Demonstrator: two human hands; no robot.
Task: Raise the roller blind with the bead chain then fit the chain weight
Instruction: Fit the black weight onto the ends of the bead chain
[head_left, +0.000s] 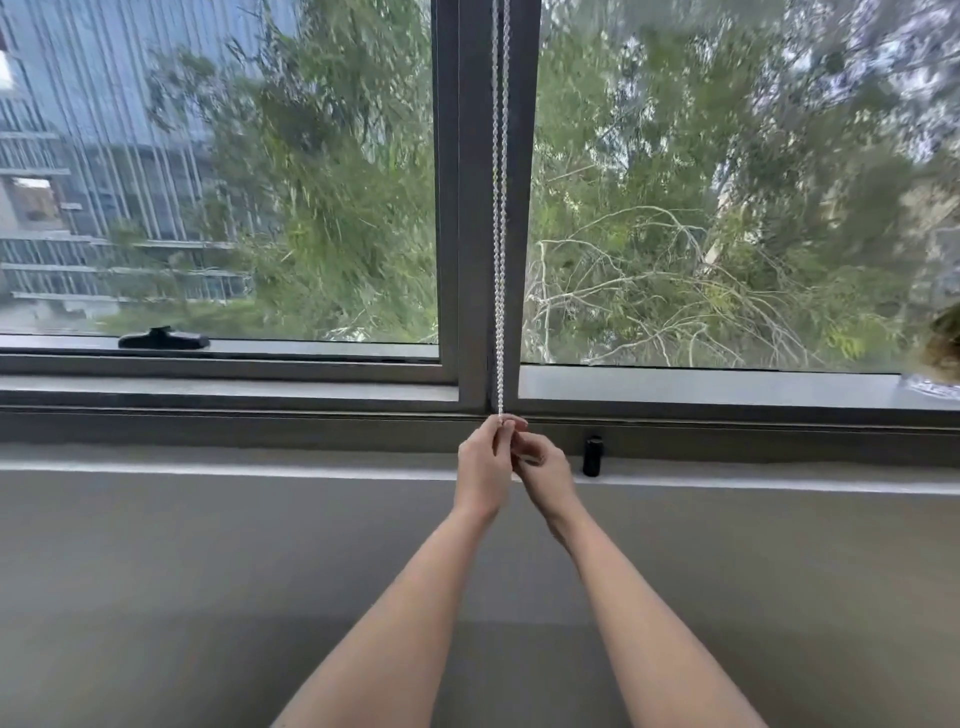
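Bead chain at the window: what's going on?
A person has both hands at the bottom of the bead chain, which hangs taut down the window's centre post. The left hand and right hand pinch its lower end together near the sill. A small black cylinder stands on the ledge just to the right, untouched. No blind fabric shows over the glass.

Upper-floor room interior, indicated by a grey-framed window (485, 208), treetops (675, 208) and a tall building (78, 156) seen outside.
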